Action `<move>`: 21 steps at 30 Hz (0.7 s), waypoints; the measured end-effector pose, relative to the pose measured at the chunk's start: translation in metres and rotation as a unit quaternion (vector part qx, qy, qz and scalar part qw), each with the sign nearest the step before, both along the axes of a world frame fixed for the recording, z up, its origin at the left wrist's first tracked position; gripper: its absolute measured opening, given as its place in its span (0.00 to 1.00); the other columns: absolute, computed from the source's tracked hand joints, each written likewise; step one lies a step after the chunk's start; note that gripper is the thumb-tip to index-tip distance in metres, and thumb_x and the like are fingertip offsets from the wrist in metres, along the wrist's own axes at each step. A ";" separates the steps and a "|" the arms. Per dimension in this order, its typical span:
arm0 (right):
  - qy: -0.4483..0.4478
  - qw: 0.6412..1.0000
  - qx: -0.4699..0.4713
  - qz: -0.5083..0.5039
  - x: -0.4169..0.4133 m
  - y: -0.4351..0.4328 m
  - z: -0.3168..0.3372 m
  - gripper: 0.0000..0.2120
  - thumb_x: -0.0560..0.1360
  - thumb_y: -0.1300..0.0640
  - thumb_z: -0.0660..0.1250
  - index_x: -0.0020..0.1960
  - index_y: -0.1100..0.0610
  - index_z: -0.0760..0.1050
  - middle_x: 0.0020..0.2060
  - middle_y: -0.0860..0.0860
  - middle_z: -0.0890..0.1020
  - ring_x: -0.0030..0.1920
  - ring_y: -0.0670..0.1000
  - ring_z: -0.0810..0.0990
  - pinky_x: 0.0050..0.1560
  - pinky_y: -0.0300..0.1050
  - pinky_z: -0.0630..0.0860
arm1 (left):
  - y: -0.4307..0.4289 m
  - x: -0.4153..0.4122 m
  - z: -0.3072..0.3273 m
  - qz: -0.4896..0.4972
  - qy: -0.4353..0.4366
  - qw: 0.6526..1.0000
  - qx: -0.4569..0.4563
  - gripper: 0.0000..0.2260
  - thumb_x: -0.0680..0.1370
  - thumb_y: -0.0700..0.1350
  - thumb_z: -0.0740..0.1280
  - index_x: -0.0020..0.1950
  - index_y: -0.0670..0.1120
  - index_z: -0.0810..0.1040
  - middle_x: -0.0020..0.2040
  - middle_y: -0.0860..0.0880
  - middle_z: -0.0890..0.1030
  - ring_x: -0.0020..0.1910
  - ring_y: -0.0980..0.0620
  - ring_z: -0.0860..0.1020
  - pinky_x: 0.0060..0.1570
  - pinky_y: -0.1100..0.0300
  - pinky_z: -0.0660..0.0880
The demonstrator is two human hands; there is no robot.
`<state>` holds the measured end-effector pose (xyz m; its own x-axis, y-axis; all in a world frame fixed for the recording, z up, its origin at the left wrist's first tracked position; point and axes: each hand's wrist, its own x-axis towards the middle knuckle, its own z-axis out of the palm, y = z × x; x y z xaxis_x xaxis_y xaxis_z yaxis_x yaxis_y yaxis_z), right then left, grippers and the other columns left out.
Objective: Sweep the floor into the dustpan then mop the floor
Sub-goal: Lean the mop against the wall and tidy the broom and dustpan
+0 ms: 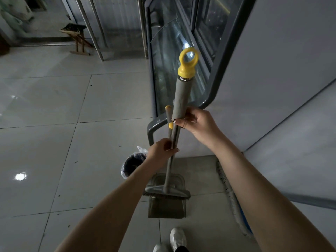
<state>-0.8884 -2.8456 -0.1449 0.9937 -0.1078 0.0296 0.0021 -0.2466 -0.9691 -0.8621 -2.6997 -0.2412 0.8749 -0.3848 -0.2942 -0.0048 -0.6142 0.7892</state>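
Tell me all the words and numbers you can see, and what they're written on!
There are none to read.
The yellow ring, grey handle, broom, dustpan and shoe show no print.
The glass case shows only glare and is too dark to tell if it has any labels.

Yellow ring cap (185, 70) on a grey handle (181, 99), grey broom (163, 193) and dustpan (166, 208), pale tiled floor (54, 124).

Single head-worn wide view, steeply downward onto nearby tiled floor (54, 110).
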 end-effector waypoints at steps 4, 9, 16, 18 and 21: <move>-0.012 1.000 -0.025 0.001 0.001 -0.001 -0.004 0.08 0.72 0.60 0.72 0.49 0.51 0.79 0.47 0.54 0.83 0.52 0.57 0.81 0.56 0.60 0.76 | 0.011 -0.004 -0.015 0.068 0.021 0.996 -0.051 0.10 0.72 0.46 0.72 0.43 0.58 0.73 0.42 0.59 0.79 0.44 0.58 0.79 0.44 0.65 0.75; -0.007 1.000 -0.013 -0.005 0.008 0.003 0.000 0.12 0.72 0.61 0.70 0.47 0.44 0.76 0.42 0.42 0.83 0.47 0.45 0.82 0.54 0.48 0.80 | 0.015 0.020 -0.022 0.047 0.011 0.997 -0.066 0.21 0.68 0.45 0.75 0.56 0.49 0.71 0.49 0.52 0.77 0.45 0.58 0.77 0.45 0.63 0.76; 0.019 0.999 -0.019 -0.028 0.014 0.015 0.005 0.12 0.72 0.62 0.70 0.52 0.47 0.76 0.50 0.51 0.83 0.55 0.53 0.81 0.56 0.45 0.79 | 0.008 0.061 -0.026 -0.123 0.019 0.992 -0.002 0.47 0.64 0.50 0.78 0.75 0.44 0.55 0.72 0.46 0.64 0.69 0.49 0.65 0.68 0.55 0.65; 0.025 0.998 -0.019 -0.047 0.014 0.019 0.000 0.13 0.72 0.63 0.70 0.53 0.48 0.76 0.50 0.51 0.82 0.56 0.54 0.80 0.58 0.49 0.78 | 0.005 0.071 -0.030 -0.169 0.024 0.985 -0.003 0.49 0.64 0.51 0.78 0.76 0.46 0.52 0.74 0.47 0.62 0.72 0.49 0.61 0.69 0.53 0.61; 0.037 0.997 -0.009 -0.063 0.014 0.021 -0.006 0.14 0.73 0.63 0.69 0.56 0.52 0.76 0.51 0.52 0.83 0.56 0.52 0.81 0.59 0.49 0.77 | 0.003 0.081 -0.040 -0.207 0.025 0.978 -0.004 0.47 0.64 0.50 0.79 0.75 0.47 0.54 0.73 0.48 0.64 0.71 0.49 0.62 0.66 0.57 0.61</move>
